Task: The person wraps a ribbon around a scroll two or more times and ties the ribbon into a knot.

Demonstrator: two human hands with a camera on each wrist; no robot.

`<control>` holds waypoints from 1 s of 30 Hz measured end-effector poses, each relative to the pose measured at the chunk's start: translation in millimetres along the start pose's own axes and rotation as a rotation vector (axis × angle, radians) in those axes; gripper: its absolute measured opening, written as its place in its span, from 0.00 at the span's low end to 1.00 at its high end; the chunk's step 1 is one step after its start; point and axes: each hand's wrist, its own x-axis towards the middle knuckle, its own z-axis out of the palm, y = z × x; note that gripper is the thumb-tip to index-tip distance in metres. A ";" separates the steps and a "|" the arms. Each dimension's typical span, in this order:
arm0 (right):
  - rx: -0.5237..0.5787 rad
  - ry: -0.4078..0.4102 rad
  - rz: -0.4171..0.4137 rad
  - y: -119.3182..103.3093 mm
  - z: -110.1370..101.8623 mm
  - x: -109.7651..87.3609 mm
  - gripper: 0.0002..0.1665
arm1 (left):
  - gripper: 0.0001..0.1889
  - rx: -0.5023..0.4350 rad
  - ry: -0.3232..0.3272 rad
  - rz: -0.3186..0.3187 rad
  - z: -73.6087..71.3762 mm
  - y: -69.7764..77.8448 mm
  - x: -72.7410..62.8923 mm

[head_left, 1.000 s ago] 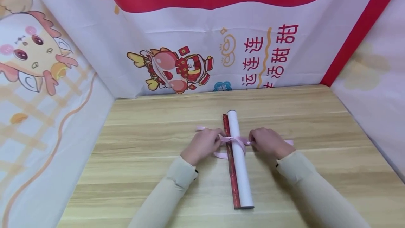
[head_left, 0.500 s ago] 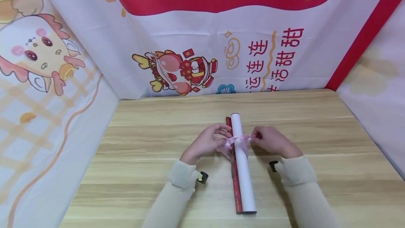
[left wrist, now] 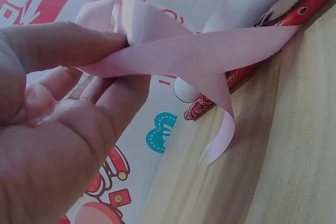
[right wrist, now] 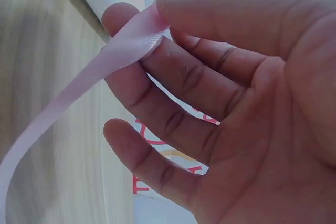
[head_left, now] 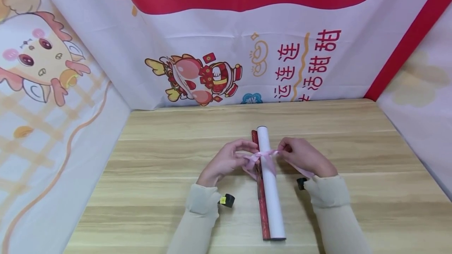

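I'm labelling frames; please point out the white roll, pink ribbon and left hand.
White roll [head_left: 270, 189]: head view, middle of its side.
Pink ribbon [left wrist: 181, 54]: left wrist view, its flat stretch.
Left hand [left wrist: 58, 135]: left wrist view, palm.

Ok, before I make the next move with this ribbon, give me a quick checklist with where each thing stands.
1. Left hand has the pink ribbon pinched: ok, it holds a loop.
2. Right hand has its own part pinched: ok, with a length trailing from it.
3. White tube and red patterned stick side by side, lying on the table: ok.
4. Ribbon over the top of the tube: ok.
5. Ribbon running underneath both: cannot tell, the underside is hidden.
6. Ribbon flat everywhere: not ok, it curls over in the right hand's grip.
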 end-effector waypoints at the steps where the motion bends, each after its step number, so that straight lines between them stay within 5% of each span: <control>1: -0.002 0.002 0.002 -0.5 -0.8 -0.3 0.07 | 0.28 -0.014 -0.003 -0.008 0.2 0.9 0.0; 8: 0.031 -0.005 0.007 -1.9 -3.0 -2.3 0.06 | 0.25 -0.035 0.007 -0.028 2.8 2.1 2.2; 15: 0.044 0.002 0.030 -3.8 -2.7 -3.7 0.06 | 0.17 0.077 0.109 -0.019 5.8 2.5 4.7; 21: 0.076 0.004 0.038 -4.3 -3.6 -3.2 0.05 | 0.18 0.135 0.103 -0.007 6.9 7.6 10.0; 26: 0.102 -0.007 0.053 -3.3 2.3 -5.8 0.05 | 0.22 0.058 0.068 -0.049 8.6 3.0 7.4; 30: 0.112 0.000 0.058 -5.0 5.9 -5.9 0.05 | 0.25 -0.007 0.031 -0.007 7.8 -0.6 4.8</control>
